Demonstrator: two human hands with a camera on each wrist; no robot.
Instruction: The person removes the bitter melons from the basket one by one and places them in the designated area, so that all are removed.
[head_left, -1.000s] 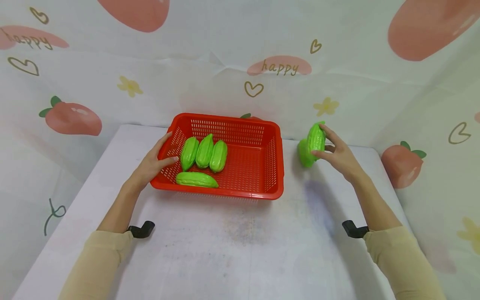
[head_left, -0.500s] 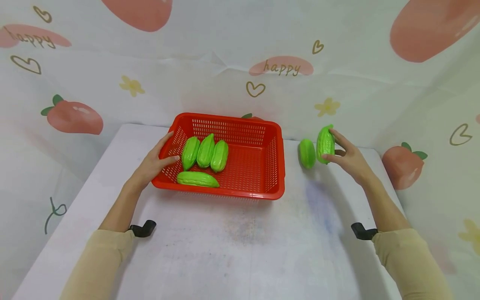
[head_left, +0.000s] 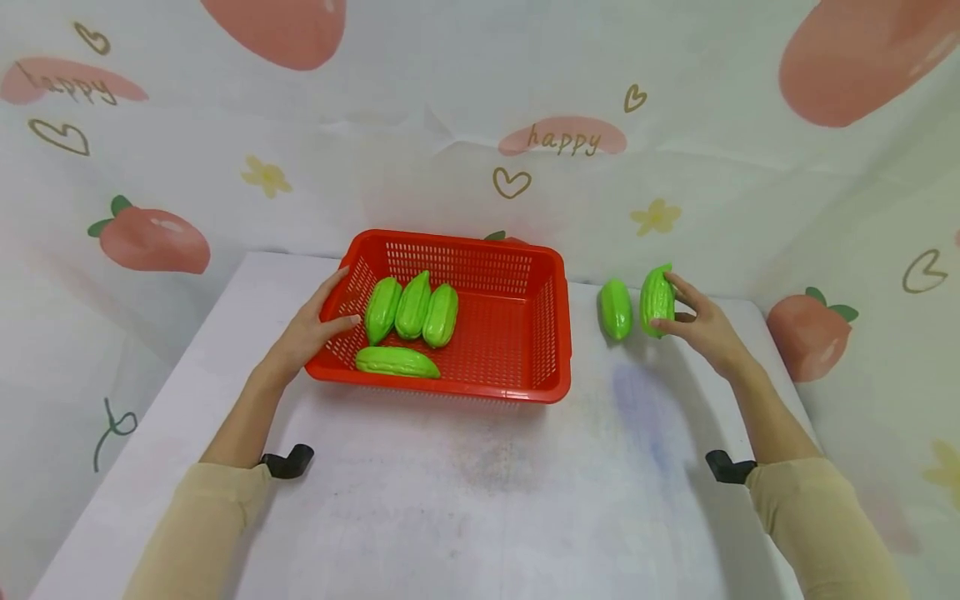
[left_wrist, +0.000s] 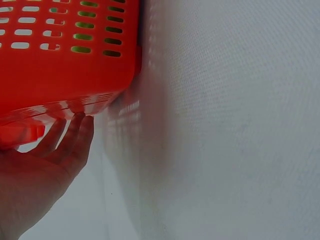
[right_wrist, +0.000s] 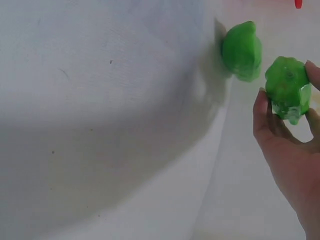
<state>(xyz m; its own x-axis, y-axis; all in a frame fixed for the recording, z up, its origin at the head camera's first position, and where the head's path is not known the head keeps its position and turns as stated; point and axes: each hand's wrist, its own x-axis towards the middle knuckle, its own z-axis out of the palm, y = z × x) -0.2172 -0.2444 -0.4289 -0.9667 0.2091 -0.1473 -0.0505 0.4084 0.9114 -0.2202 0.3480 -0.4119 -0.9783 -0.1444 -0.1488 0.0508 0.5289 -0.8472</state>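
A red plastic basket (head_left: 517,333) stands on the table's left-middle. My left hand (head_left: 307,333) grips its left end, thumb over the rim and fingers along the outer wall (left_wrist: 70,75). Inside lie three green bitter melons (head_left: 412,306) side by side, plus one more bitter melon (head_left: 397,362) lying crosswise along the near wall. To the right of the basket, my right hand (head_left: 701,329) pinches a bitter melon (head_left: 657,302) between thumb and fingers. In the right wrist view the held bitter melon (right_wrist: 287,85) appears just off the table, beside another bitter melon (right_wrist: 242,50) that rests there.
The white table (head_left: 480,492) carries faint stains and reaches back to a printed cloth wall (head_left: 420,108). The basket's far side stands near that wall. On each wrist sits a black strap mount (head_left: 288,461).
My right hand has carried its bitter melon rightward, away from in front of the resting one, then lowered it towards the table. The left hand and basket have stayed put.
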